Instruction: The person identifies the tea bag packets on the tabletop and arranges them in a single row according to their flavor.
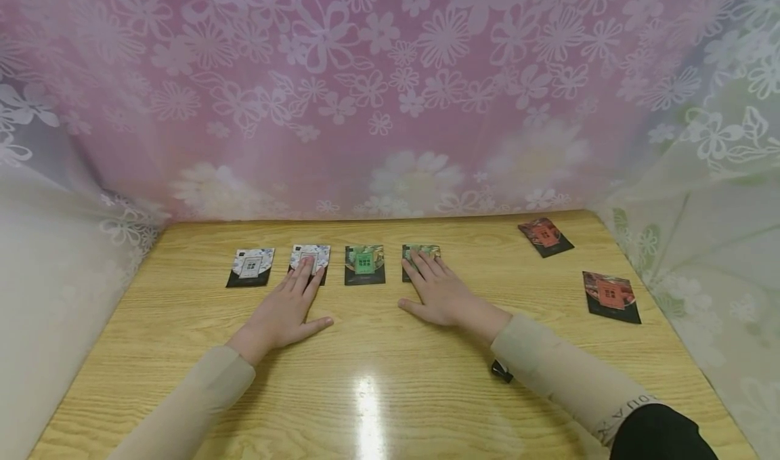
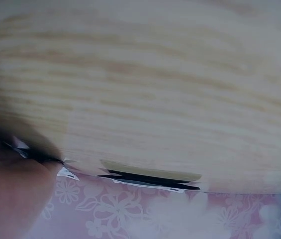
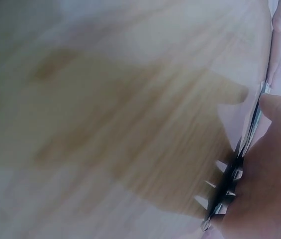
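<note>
In the head view my left hand (image 1: 288, 312) lies with straight fingers on a blue-and-white packet (image 1: 317, 251), the second from the left in a row. At the row's left end is a matching blue-and-white packet (image 1: 251, 267). A green packet (image 1: 364, 265) comes third, between my hands. My right hand (image 1: 440, 290) rests its extended fingers on a second green packet (image 1: 431, 251), covering most of it. Low side-on, the left wrist view catches part of my left hand (image 2: 16, 191) at the tabletop, and the right wrist view shows my right hand (image 3: 264, 174).
Two red packets lie apart on the right, one (image 1: 546, 237) near the back edge and one (image 1: 611, 297) nearer the right edge. A small black object (image 1: 502, 371) shows beside my right sleeve. Floral curtains (image 1: 390, 108) enclose the wooden table (image 1: 341, 392) at the back and sides.
</note>
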Tool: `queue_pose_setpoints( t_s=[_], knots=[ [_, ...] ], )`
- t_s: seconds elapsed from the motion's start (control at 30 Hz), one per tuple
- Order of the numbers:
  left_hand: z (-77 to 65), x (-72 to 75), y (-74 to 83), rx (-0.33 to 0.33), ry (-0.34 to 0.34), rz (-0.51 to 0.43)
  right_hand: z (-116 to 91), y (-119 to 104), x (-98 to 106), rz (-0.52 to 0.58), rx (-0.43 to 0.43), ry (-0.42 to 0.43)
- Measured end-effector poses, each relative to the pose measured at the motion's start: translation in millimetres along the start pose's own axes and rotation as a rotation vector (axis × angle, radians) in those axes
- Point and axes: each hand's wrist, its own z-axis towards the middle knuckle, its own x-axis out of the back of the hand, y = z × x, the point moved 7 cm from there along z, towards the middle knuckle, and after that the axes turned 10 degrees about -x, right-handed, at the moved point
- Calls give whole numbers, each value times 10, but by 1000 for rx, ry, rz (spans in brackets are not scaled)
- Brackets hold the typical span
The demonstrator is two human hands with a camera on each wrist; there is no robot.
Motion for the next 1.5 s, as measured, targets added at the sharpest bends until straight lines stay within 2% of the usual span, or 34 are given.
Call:
queue_pose_setpoints(
  t_s=[0.23, 0.43, 0.7, 0.87, 1.0, 1.17, 1.37, 1.5],
  knots=[
    [1, -10, -7, 2, -4, 2, -49, -32, 104, 54, 23, 50],
    [-5, -10, -10, -1, 1, 9, -41, 108, 197, 67, 15, 115],
    [13, -24, -22, -4, 9, 18, -98, 529, 293, 91, -47, 176],
    [5, -33, -26, -15, 24, 8, -168, 855, 297, 106, -77, 208],
    [-1, -65, -45, -12, 10, 9, -238, 1096, 287, 125, -103, 231],
    [-1, -97, -77, -4, -12, 12, -347, 1363, 287, 117, -135, 225],
    [0, -76, -64, -8, -1, 17, -451, 1666, 321, 141, -138, 254],
    [3, -63, -60, -9, 1, 26, -504, 1858, 334, 153, -165, 238]
  ],
)
